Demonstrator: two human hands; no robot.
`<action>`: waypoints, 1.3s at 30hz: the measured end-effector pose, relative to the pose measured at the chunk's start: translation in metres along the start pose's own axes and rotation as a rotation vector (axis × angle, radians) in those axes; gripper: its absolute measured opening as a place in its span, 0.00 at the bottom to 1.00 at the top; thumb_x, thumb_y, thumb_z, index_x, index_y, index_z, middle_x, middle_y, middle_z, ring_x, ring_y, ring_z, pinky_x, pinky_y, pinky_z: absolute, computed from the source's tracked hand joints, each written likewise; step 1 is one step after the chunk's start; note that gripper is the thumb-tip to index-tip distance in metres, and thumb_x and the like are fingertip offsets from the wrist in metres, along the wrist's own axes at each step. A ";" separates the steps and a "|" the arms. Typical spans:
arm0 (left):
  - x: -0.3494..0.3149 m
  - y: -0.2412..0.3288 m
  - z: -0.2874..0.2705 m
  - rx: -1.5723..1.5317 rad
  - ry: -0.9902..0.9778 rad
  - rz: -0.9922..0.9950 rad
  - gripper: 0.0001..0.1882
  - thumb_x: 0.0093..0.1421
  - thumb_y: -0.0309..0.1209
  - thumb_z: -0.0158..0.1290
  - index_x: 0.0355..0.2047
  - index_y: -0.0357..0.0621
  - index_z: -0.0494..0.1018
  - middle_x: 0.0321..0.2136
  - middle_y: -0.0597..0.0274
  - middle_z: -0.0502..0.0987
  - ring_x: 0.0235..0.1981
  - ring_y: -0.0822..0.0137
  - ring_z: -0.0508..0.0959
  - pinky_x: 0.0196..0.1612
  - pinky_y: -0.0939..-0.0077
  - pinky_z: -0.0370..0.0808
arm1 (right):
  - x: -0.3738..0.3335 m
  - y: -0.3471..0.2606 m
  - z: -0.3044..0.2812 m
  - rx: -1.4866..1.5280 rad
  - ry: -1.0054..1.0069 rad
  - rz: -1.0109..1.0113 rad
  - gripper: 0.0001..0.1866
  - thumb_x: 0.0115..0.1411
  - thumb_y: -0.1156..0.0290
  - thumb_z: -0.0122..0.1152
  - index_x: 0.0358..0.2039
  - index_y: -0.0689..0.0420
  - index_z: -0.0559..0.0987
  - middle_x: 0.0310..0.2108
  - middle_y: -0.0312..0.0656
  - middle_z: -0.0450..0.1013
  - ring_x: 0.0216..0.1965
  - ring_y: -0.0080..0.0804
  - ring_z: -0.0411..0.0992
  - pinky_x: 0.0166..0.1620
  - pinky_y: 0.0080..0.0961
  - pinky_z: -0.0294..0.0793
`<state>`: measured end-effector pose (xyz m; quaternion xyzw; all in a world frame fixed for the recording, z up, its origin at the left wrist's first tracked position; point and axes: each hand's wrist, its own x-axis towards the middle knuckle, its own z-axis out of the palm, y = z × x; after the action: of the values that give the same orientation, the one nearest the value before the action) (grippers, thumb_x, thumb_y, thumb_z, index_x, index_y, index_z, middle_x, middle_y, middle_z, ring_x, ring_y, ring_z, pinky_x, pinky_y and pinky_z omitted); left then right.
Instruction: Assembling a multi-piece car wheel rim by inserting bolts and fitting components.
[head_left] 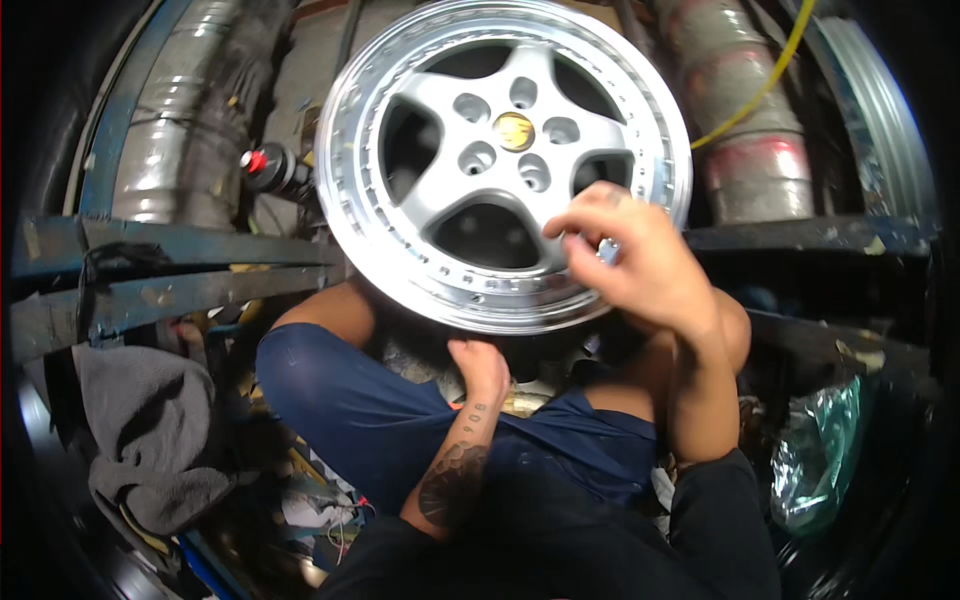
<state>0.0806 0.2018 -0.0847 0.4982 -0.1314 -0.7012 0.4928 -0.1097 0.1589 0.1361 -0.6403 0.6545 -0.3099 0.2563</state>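
Silver wheel (505, 172), five thick spokes, polished rim, face up toward the camera, top middle of the view, above and in front of the person's bent knees. Round yellow cap (514, 131) at its hub, five bolt holes around it. Right hand (640, 255) is over the wheel's lower right part, fingers curled, thumb and index bent toward each other. Small shiny bit shows in the gap there; can't tell if it's gripped or just seen behind, nor whether the fingers touch the rim. Left hand (482, 370) at the wheel's bottom edge, fingertips out of sight there; can't tell if they're apart or together, or clamped on the rim. Person wears dark blue shorts (350, 390) and a black top (560, 545). Blue metal bars (180, 245) run left of the wheel, gray cloth (150, 430) hanging below them. Dark bottle (268, 172), red on top, just left of the rim. Silver cylinders (155, 150) at far left, more at right, near a yellow hose (768, 82). Greenish clear plastic bag (818, 455) lower right.
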 end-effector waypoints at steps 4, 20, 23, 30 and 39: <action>0.001 -0.002 -0.003 -0.084 0.040 -0.157 0.14 0.69 0.32 0.41 0.46 0.40 0.73 0.44 0.60 0.76 0.43 0.67 0.76 0.47 0.71 0.75 | -0.037 0.025 -0.085 0.782 0.446 0.109 0.08 0.61 0.74 0.55 0.37 0.64 0.78 0.32 0.37 0.74 0.28 0.20 0.71 0.32 0.17 0.70; -0.013 -0.043 -0.030 0.182 -0.190 -0.532 0.09 0.63 0.35 0.42 0.28 0.48 0.67 0.22 0.68 0.63 0.22 0.72 0.61 0.24 0.77 0.58 | -0.121 0.329 0.021 0.579 0.983 0.943 0.07 0.54 0.67 0.59 0.27 0.57 0.80 0.25 0.39 0.75 0.23 0.33 0.72 0.28 0.31 0.72; 0.023 -0.048 -0.078 0.335 -0.231 -0.561 0.17 0.69 0.45 0.40 0.30 0.47 0.68 0.23 0.66 0.66 0.23 0.70 0.67 0.25 0.76 0.64 | -0.084 0.338 0.044 0.063 0.933 0.789 0.08 0.53 0.68 0.59 0.32 0.55 0.78 0.30 0.49 0.76 0.32 0.48 0.75 0.38 0.40 0.74; 0.043 -0.055 -0.109 0.902 -0.511 -0.286 0.19 0.70 0.40 0.37 0.56 0.50 0.67 0.36 0.63 0.77 0.37 0.61 0.78 0.36 0.67 0.75 | -0.088 0.353 0.075 -0.023 1.124 0.667 0.09 0.54 0.73 0.58 0.37 0.55 0.74 0.29 0.50 0.71 0.34 0.51 0.71 0.40 0.45 0.71; -0.025 -0.092 -0.099 1.282 -0.894 -0.303 0.20 0.70 0.40 0.38 0.51 0.43 0.72 0.38 0.57 0.80 0.42 0.56 0.79 0.43 0.66 0.74 | -0.291 0.319 0.202 0.000 0.987 0.835 0.12 0.58 0.67 0.56 0.42 0.55 0.75 0.30 0.47 0.74 0.35 0.47 0.75 0.37 0.44 0.72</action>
<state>0.1111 0.2966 -0.1789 0.3687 -0.6256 -0.6816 -0.0901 -0.1645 0.4299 -0.2528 -0.1142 0.8894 -0.4420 0.0243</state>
